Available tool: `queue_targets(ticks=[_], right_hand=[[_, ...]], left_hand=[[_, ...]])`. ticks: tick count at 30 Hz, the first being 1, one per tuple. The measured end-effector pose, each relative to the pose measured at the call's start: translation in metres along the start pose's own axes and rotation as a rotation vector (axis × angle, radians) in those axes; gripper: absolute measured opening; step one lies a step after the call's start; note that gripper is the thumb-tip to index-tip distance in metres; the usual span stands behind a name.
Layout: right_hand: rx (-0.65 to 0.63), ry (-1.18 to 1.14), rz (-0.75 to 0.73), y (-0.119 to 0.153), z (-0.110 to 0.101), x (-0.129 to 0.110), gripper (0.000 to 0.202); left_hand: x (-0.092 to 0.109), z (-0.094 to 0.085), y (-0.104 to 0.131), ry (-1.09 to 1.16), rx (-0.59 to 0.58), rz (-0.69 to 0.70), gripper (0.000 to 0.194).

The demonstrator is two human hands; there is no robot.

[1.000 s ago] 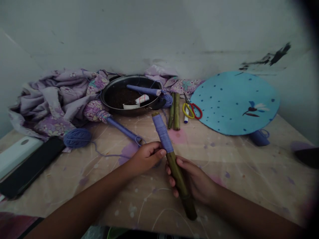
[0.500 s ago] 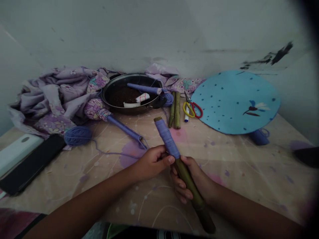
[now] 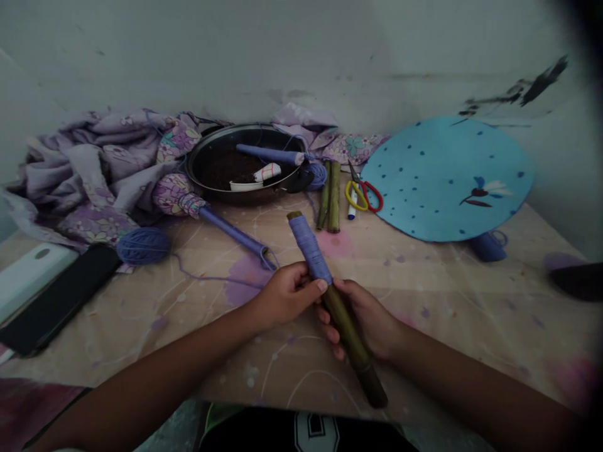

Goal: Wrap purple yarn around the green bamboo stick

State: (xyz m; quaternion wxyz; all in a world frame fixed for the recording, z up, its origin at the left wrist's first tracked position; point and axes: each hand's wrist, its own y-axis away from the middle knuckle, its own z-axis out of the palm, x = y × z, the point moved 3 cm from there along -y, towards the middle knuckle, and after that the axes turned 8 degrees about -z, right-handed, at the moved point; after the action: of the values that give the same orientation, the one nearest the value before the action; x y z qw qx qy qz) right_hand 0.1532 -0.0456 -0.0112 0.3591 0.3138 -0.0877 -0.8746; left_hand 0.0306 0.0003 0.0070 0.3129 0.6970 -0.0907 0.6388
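Between my hands is a green bamboo stick [image 3: 351,326], tilted with its far end to the left. Purple yarn [image 3: 309,248] wraps its upper part in tight turns. My left hand [image 3: 294,292] pinches it at the lower edge of the wrapping, thumb on top. Fingers of my right hand [image 3: 362,317] curl around the bare bamboo just below. A loose strand runs across the cloth from a purple yarn ball [image 3: 144,245] on the left toward my left hand; its end there is hidden.
Behind lie a dark pan [image 3: 221,191], a yarn-wrapped stick with a fabric-covered head [image 3: 230,230], two bamboo pieces [image 3: 334,198], scissors [image 3: 357,196], a marker [image 3: 352,206] and a blue spotted disc [image 3: 438,182]. Floral fabric [image 3: 89,163] and a black phone [image 3: 61,301] are at left.
The bamboo stick has tilted slightly and its near end has shifted up and left, with both hands still on it. The whole view has moved a little.
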Motion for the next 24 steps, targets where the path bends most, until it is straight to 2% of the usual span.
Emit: queue_targets(ticks=[3,8,10,14,18,21,24], right_hand=[[-0.018,-0.035,-0.010,0.0008,0.0005,0.0005,0.035],[-0.014,-0.012,0.012,0.0022,-0.0042,0.0042,0.045],[-0.018,-0.006,0.027,0.0024,-0.0057,0.0049,0.046],[-0.009,0.013,-0.033,0.0028,-0.0045,0.0031,0.045],[0.064,0.140,-0.140,0.0051,0.0000,-0.0004,0.035],[0.102,0.168,-0.096,0.0063,-0.0003,0.0010,0.035],[0.083,0.150,-0.049,0.0060,-0.0038,0.0026,0.040]], left_hand=[[-0.0023,0.0006,0.0006,-0.033,-0.016,-0.008,0.032],[-0.0035,0.0049,0.0000,0.145,-0.217,0.005,0.040],[-0.0032,0.0054,-0.0005,0.179,-0.252,0.017,0.041],[-0.0047,0.0045,-0.0016,0.156,-0.186,0.002,0.041],[-0.0063,0.0040,-0.0017,0.102,-0.095,-0.022,0.044],[-0.0048,0.0051,-0.0003,0.114,-0.138,-0.021,0.045],[-0.0016,0.0058,0.0012,0.122,-0.195,0.011,0.041]])
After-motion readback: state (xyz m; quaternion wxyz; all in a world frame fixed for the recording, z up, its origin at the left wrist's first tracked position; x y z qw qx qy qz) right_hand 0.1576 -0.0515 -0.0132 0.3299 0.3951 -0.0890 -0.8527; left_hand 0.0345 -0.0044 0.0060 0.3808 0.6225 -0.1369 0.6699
